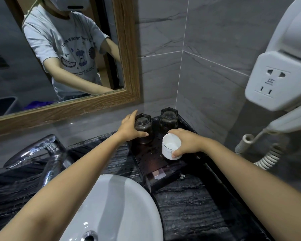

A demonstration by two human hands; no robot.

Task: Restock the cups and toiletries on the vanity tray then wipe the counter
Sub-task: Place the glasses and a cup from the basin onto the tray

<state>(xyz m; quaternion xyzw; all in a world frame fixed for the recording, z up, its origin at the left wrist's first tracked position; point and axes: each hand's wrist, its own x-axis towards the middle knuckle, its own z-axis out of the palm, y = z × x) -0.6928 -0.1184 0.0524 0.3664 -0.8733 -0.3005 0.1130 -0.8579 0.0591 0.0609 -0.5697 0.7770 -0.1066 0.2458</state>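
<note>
White cup (171, 148) — upright, open-mouthed, faint script logo.

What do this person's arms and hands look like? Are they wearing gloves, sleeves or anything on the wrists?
Both arms are bare from the frame edge to the fingertips. The left hand and right hand wear no gloves, and no rings, watch or bracelet show. The wood-framed mirror reflects a short-sleeved light grey printed T-shirt.

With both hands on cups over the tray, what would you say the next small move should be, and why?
Probably lower the white cup onto the bare part of the tray and let go. The right hand grips it tilted, mouth toward the camera, seemingly not resting flat. The left hand wraps the left glass, which stands on the tray beside the second glass, so open space lies in front.
</note>
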